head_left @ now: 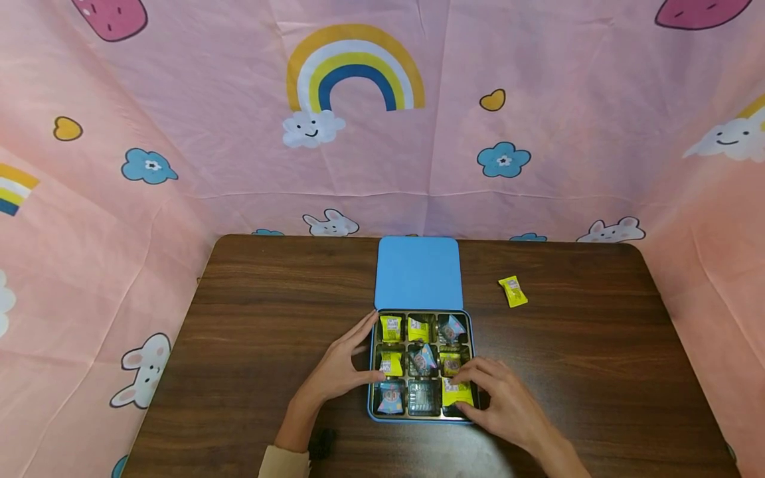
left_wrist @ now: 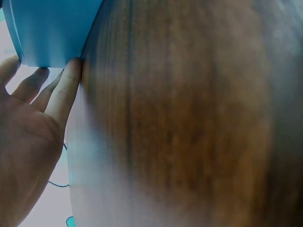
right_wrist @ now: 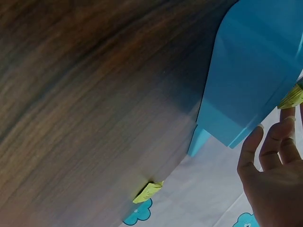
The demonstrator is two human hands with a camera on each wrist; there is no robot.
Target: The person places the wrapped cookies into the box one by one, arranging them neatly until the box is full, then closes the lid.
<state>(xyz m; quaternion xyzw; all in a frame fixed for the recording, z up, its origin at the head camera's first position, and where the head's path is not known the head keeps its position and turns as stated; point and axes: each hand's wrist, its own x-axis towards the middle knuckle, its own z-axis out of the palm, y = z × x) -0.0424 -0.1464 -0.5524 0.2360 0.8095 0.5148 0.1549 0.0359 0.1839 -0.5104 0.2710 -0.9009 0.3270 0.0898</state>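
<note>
A blue tin (head_left: 370,405) with its lid (head_left: 418,272) folded back holds a divided tray of wrapped candies. My left hand (head_left: 339,365) rests along the tin's left side, thumb on the near-left part of the rim and fingers stretched toward the far corner. In the left wrist view, those fingers (left_wrist: 70,90) touch the blue wall. Over the near-right compartment, my right hand (head_left: 505,401) pinches a yellow wrapped candy (head_left: 455,393) between thumb and fingers. The right wrist view catches the candy (right_wrist: 293,97) at the tin's edge.
Yellow and blue wrapped candies sit in the other compartments, except the near-middle compartment (head_left: 423,398), which shows bare plastic. Another yellow candy (head_left: 512,291) lies on the wooden table (head_left: 580,358), right of the lid. A printed pink cloth (head_left: 382,166) hangs around the table.
</note>
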